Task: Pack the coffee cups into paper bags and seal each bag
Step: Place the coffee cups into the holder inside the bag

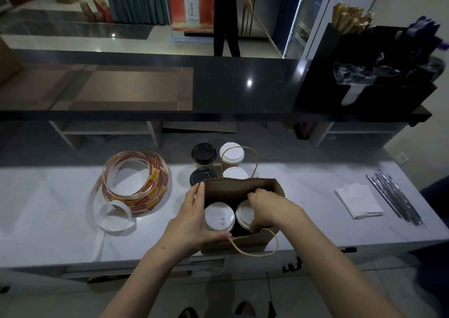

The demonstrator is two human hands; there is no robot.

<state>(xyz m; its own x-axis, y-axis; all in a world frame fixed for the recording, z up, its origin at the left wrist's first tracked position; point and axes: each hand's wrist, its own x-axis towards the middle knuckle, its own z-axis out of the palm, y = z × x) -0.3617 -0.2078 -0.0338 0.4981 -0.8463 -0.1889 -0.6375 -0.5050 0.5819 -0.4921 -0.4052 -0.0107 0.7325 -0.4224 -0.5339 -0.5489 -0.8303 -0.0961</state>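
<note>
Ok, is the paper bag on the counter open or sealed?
Open: the paper bag gapes at the top, with two white-lidded cups upright inside and nothing sealing it.

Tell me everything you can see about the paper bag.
Brown paper bag, upright and open on the white counter, a twisted cord handle on each long wall. Two white-lidded cups stand inside. The left hand holds its left side; the right hand reaches in, gripping the right cup.
</note>
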